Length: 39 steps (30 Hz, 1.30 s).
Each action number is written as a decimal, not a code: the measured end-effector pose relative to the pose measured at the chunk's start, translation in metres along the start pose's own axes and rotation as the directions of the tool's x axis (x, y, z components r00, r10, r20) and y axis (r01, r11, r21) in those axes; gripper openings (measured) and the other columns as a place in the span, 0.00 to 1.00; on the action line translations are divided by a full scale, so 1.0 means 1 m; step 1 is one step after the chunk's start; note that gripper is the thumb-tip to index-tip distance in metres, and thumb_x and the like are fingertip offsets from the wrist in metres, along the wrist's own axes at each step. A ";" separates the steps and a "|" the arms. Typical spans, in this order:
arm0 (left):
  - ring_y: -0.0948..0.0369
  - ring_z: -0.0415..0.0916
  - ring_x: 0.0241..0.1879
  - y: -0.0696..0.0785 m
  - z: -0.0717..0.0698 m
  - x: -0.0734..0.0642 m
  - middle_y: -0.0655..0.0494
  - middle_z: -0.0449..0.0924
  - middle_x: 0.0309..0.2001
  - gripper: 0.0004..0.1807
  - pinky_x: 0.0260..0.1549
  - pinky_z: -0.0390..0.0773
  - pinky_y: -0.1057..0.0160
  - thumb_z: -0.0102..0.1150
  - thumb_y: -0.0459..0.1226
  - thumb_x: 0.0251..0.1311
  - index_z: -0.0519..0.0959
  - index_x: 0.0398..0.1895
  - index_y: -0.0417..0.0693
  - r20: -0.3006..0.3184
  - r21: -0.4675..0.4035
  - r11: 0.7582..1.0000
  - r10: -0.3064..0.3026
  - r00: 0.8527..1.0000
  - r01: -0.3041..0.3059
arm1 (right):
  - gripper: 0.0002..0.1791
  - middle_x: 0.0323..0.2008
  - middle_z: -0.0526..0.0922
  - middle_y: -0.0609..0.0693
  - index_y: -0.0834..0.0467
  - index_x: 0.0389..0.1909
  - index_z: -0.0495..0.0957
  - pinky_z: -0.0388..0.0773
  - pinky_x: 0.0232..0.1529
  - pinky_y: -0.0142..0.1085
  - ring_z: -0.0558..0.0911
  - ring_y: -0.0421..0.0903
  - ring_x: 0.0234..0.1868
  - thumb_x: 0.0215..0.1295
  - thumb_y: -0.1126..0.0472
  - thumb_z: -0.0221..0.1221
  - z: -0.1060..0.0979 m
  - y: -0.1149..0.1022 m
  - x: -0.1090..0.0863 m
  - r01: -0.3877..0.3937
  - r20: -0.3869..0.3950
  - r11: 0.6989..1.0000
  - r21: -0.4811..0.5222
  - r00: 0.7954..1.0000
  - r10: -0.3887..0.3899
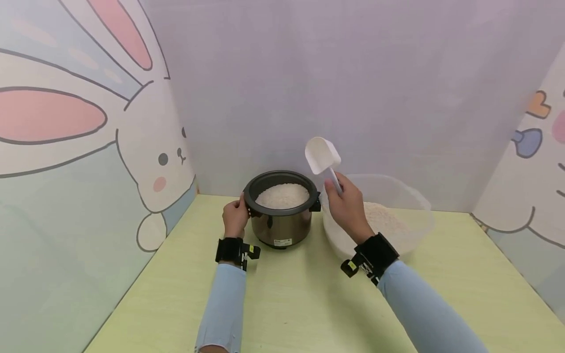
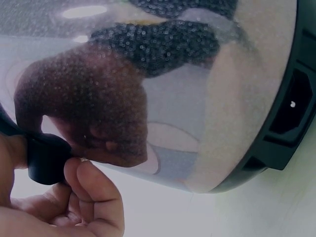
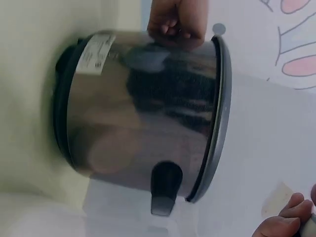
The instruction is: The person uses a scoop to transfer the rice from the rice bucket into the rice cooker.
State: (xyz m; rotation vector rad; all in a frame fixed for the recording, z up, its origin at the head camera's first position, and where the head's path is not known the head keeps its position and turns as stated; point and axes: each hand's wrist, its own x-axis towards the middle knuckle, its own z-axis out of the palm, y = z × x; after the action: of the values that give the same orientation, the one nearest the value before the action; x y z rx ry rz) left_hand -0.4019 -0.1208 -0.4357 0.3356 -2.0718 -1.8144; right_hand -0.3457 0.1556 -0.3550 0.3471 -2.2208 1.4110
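Note:
A rice cooker (image 1: pixel 291 226) with a dark rim stands lidless on the table, white rice (image 1: pixel 283 196) heaped inside it. At its left side my left hand (image 1: pixel 235 216) grips the small black side handle (image 2: pixel 48 160), thumb and curled fingers around it in the left wrist view. My right hand (image 1: pixel 348 208) holds a white scoop (image 1: pixel 323 155) by its handle, raised to the right of the cooker. The scoop's bowl tilts up and looks empty. Only the fingertips (image 3: pixel 291 217) of that hand show at the corner of the right wrist view.
A large clear plastic basin (image 1: pixel 423 206) with rice (image 1: pixel 386 220) in it stands right of the cooker, partly behind my right hand. The pale green table (image 1: pixel 282 304) meets a plain back wall and side walls with cartoon rabbits. The cooker's other handle (image 3: pixel 165 182) points toward the basin.

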 end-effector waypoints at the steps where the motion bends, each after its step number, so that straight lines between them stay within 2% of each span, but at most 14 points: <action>1: 0.60 0.71 0.25 0.000 0.000 0.000 0.54 0.72 0.24 0.26 0.26 0.69 0.64 0.50 0.52 0.78 0.79 0.29 0.40 -0.001 0.002 1.000 0.000 1.000 0.000 | 0.19 0.37 0.78 0.58 0.63 0.62 0.75 0.71 0.36 0.42 0.75 0.51 0.35 0.82 0.54 0.50 0.000 0.000 -0.003 -0.046 0.006 0.998 0.038 0.999 0.046; 3: 0.60 0.71 0.25 -0.001 -0.001 -0.001 0.54 0.72 0.24 0.26 0.26 0.69 0.63 0.50 0.52 0.78 0.78 0.28 0.40 -0.001 -0.001 1.000 -0.001 1.000 0.001 | 0.20 0.33 0.75 0.55 0.63 0.60 0.73 0.66 0.30 0.37 0.70 0.48 0.30 0.83 0.51 0.47 0.000 0.000 -0.010 -0.142 0.031 0.982 0.127 0.990 0.139; 6: 0.61 0.71 0.25 -0.002 -0.002 0.000 0.55 0.72 0.24 0.26 0.26 0.69 0.64 0.50 0.52 0.78 0.79 0.29 0.41 0.003 -0.008 1.000 -0.004 1.000 0.004 | 0.22 0.32 0.73 0.52 0.64 0.62 0.67 0.63 0.27 0.33 0.67 0.43 0.27 0.85 0.50 0.42 0.002 0.001 -0.020 -0.255 0.090 0.928 0.271 0.967 0.239; 9: 0.61 0.71 0.25 -0.003 -0.002 0.000 0.55 0.72 0.24 0.27 0.26 0.69 0.64 0.50 0.53 0.78 0.79 0.29 0.41 0.007 -0.016 1.000 -0.010 1.000 0.010 | 0.21 0.35 0.72 0.50 0.63 0.65 0.59 0.64 0.29 0.31 0.66 0.41 0.28 0.86 0.51 0.39 0.003 0.002 -0.030 -0.318 0.161 0.874 0.368 0.947 0.277; 11: 0.61 0.71 0.25 -0.003 -0.002 0.000 0.55 0.72 0.24 0.27 0.27 0.70 0.64 0.50 0.53 0.77 0.79 0.29 0.41 0.008 -0.022 1.000 -0.010 1.000 0.011 | 0.20 0.38 0.71 0.50 0.63 0.65 0.56 0.67 0.32 0.31 0.67 0.41 0.30 0.86 0.53 0.37 0.005 0.003 -0.037 -0.340 0.198 0.851 0.401 0.939 0.281; 17: 0.61 0.71 0.25 -0.003 -0.003 0.000 0.55 0.72 0.24 0.27 0.27 0.70 0.64 0.50 0.53 0.77 0.78 0.28 0.41 0.015 -0.032 0.999 -0.009 1.000 0.009 | 0.18 0.43 0.71 0.54 0.63 0.67 0.50 0.71 0.38 0.33 0.71 0.45 0.37 0.85 0.60 0.39 0.011 0.004 -0.055 -0.348 0.250 0.837 0.423 0.932 0.262; 19: 0.61 0.71 0.25 -0.003 -0.003 -0.001 0.55 0.72 0.24 0.27 0.27 0.71 0.64 0.50 0.54 0.77 0.78 0.28 0.41 0.017 -0.035 0.999 -0.010 1.000 0.011 | 0.19 0.43 0.72 0.55 0.62 0.66 0.49 0.72 0.39 0.34 0.72 0.47 0.38 0.83 0.63 0.41 0.013 0.003 -0.060 -0.368 0.266 0.820 0.438 0.925 0.272; 21: 0.61 0.71 0.25 -0.002 -0.003 -0.001 0.55 0.71 0.24 0.27 0.27 0.71 0.64 0.50 0.54 0.77 0.78 0.28 0.40 0.016 -0.036 0.999 -0.007 1.000 0.008 | 0.19 0.41 0.74 0.56 0.61 0.65 0.49 0.74 0.37 0.36 0.73 0.47 0.36 0.80 0.65 0.43 0.016 0.003 -0.064 -0.399 0.285 0.792 0.462 0.913 0.293; 25: 0.61 0.71 0.25 -0.003 -0.003 0.000 0.55 0.71 0.23 0.28 0.27 0.71 0.64 0.51 0.54 0.77 0.78 0.27 0.40 0.012 -0.036 0.999 -0.004 1.000 0.004 | 0.19 0.35 0.74 0.55 0.60 0.60 0.51 0.75 0.36 0.37 0.74 0.47 0.32 0.72 0.70 0.42 0.023 0.005 -0.075 -0.468 0.342 0.708 0.529 0.881 0.327; 29: 0.61 0.71 0.24 -0.004 -0.003 0.000 0.56 0.71 0.22 0.27 0.26 0.70 0.64 0.51 0.53 0.77 0.78 0.27 0.41 0.014 -0.035 0.999 -0.004 1.000 0.005 | 0.19 0.32 0.73 0.54 0.60 0.58 0.52 0.75 0.35 0.37 0.73 0.47 0.30 0.68 0.72 0.40 0.031 0.010 -0.088 -0.516 0.384 0.659 0.548 0.855 0.350; 39: 0.60 0.72 0.24 0.001 -0.002 -0.002 0.54 0.72 0.23 0.27 0.26 0.71 0.65 0.51 0.52 0.77 0.77 0.26 0.41 0.016 -0.029 1.000 -0.001 1.000 0.001 | 0.20 0.31 0.74 0.54 0.62 0.58 0.55 0.74 0.34 0.36 0.72 0.46 0.29 0.65 0.72 0.41 0.041 0.024 -0.110 -0.563 0.427 0.630 0.534 0.823 0.374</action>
State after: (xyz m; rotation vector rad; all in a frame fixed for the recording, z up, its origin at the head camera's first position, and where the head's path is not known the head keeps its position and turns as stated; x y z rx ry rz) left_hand -0.3996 -0.1215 -0.4345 0.3159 -2.0537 -1.8517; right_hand -0.2735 0.1248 -0.4453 0.1771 -2.0341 2.5849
